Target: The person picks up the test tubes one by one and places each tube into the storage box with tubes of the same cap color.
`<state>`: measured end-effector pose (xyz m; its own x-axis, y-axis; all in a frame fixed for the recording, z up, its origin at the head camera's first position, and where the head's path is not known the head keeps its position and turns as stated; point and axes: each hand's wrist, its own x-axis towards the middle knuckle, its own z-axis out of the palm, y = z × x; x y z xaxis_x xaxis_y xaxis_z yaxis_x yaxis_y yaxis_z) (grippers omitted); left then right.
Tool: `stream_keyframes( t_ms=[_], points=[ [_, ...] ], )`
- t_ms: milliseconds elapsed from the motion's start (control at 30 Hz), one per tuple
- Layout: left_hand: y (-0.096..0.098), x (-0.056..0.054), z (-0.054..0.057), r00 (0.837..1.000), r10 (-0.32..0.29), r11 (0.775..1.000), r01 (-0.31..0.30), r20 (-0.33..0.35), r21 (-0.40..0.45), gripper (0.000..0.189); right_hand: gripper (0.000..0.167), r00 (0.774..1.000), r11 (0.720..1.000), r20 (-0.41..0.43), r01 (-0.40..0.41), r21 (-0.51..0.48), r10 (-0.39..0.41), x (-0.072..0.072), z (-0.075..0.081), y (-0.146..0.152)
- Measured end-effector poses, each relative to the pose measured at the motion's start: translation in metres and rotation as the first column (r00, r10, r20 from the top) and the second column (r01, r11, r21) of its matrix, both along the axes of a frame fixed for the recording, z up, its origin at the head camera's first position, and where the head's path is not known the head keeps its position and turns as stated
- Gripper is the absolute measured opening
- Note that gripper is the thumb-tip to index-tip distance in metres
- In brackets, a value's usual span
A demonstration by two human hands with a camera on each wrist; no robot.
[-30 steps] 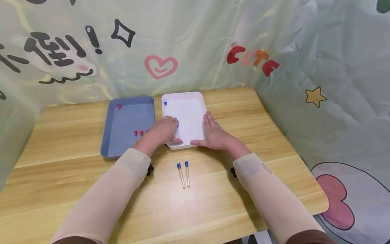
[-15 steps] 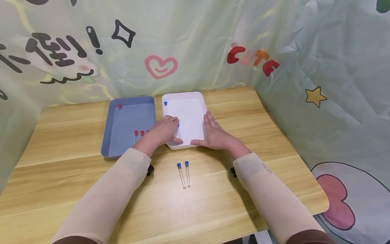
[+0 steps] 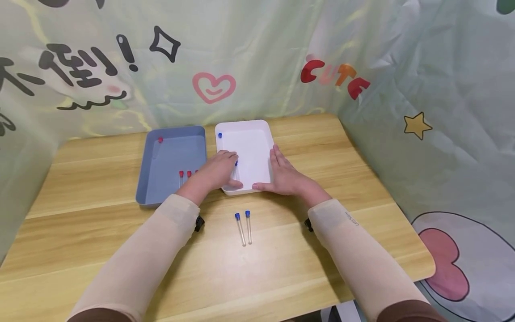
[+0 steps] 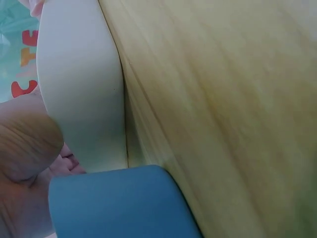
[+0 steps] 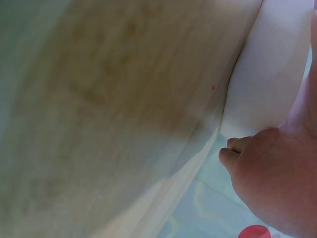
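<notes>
The left hand [image 3: 219, 171] lies over the left side of the white tray [image 3: 253, 150], its fingers bent inward and its thumb near the front rim. A blue-capped test tube [image 3: 236, 164] shows between its fingers and thumb, partly hidden. In the left wrist view, the tray's outer wall [image 4: 89, 89] stands beside this hand. The right hand [image 3: 287, 176] rests against the white tray's right side, fingers extended along the wall and thumb over the front rim. Another blue cap [image 3: 220, 135] is at the tray's back left corner.
Left of the white tray stands a blue-grey tray [image 3: 170, 158] with several red-capped tubes [image 3: 189, 174], partly covered by the left arm. In front, two blue-capped test tubes [image 3: 240, 230] lie on the wooden table [image 3: 281, 268]. A printed curtain [image 3: 257, 53] hangs behind.
Both hands stay in place on the white tray, and the tubes and trays lie as before. Only the head view has shifted slightly.
</notes>
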<state>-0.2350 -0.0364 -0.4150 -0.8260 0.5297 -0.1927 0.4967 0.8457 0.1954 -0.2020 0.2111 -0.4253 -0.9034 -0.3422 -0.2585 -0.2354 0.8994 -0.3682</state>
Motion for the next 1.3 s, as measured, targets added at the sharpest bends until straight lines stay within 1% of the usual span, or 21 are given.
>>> stream_keyframes(
  t_ms=[67, 167, 300, 400, 467, 567, 667, 800, 933, 1067, 1167, 1300],
  points=[
    [-0.001, 0.000, 0.000, 1.000, 0.001, 1.000, -0.001, -0.006, 0.015, 0.105, 0.137, 1.000, 1.000, 0.003, 0.000, 0.006, 0.000, 0.000, 0.000, 0.000],
    [-0.003, 0.000, 0.000, 0.999, -0.005, 0.999, 0.007, -0.051, 0.032, 0.104, 0.137, 1.000, 1.000, 0.005, 0.002, 0.005, -0.003, -0.001, 0.002, 0.000],
    [-0.007, 0.000, -0.001, 0.995, 0.013, 0.999, -0.008, -0.103, 0.048, 0.102, 0.137, 1.000, 1.000, 0.002, 0.000, -0.005, 0.000, -0.001, 0.005, 0.001],
    [-0.012, 0.003, -0.001, 0.994, 0.046, 0.996, -0.039, -0.102, 0.077, 0.102, 0.137, 1.000, 1.000, 0.002, -0.004, -0.008, 0.004, -0.001, 0.006, 0.002],
    [-0.016, 0.007, 0.000, 0.993, 0.067, 0.992, -0.056, -0.097, 0.113, 0.102, 0.137, 1.000, 1.000, 0.005, -0.001, -0.013, 0.001, -0.001, 0.006, 0.002],
    [-0.022, 0.018, 0.003, 0.991, 0.100, 0.977, -0.082, -0.086, 0.197, 0.102, 0.138, 1.000, 1.000, 0.007, 0.002, -0.016, -0.002, -0.001, 0.006, 0.002],
    [-0.028, 0.030, 0.006, 0.987, 0.134, 0.955, -0.106, -0.085, 0.277, 0.101, 0.139, 1.000, 1.000, 0.009, 0.005, -0.020, -0.005, 0.000, 0.006, 0.001],
    [-0.034, 0.045, 0.009, 0.980, 0.153, 0.938, -0.104, -0.124, 0.331, 0.096, 0.139, 1.000, 1.000, 0.010, 0.011, -0.020, -0.011, 0.001, 0.005, 0.000],
    [-0.037, 0.058, 0.012, 0.978, 0.149, 0.935, -0.090, -0.149, 0.343, 0.092, 0.139, 1.000, 0.999, 0.009, 0.018, -0.028, -0.018, 0.002, 0.003, -0.001],
    [-0.041, 0.073, 0.015, 0.980, 0.144, 0.934, -0.089, -0.135, 0.347, 0.094, 0.140, 1.000, 0.999, 0.007, 0.020, -0.031, -0.020, 0.002, 0.001, -0.001],
    [-0.042, 0.084, 0.017, 0.982, 0.138, 0.933, -0.087, -0.126, 0.349, 0.092, 0.141, 1.000, 0.999, 0.010, 0.020, -0.029, -0.020, 0.002, 0.000, -0.001],
    [-0.042, 0.097, 0.020, 0.987, 0.125, 0.943, -0.085, -0.106, 0.323, 0.088, 0.140, 1.000, 1.000, 0.009, 0.018, -0.021, -0.018, 0.003, 0.002, -0.001]
  ],
)
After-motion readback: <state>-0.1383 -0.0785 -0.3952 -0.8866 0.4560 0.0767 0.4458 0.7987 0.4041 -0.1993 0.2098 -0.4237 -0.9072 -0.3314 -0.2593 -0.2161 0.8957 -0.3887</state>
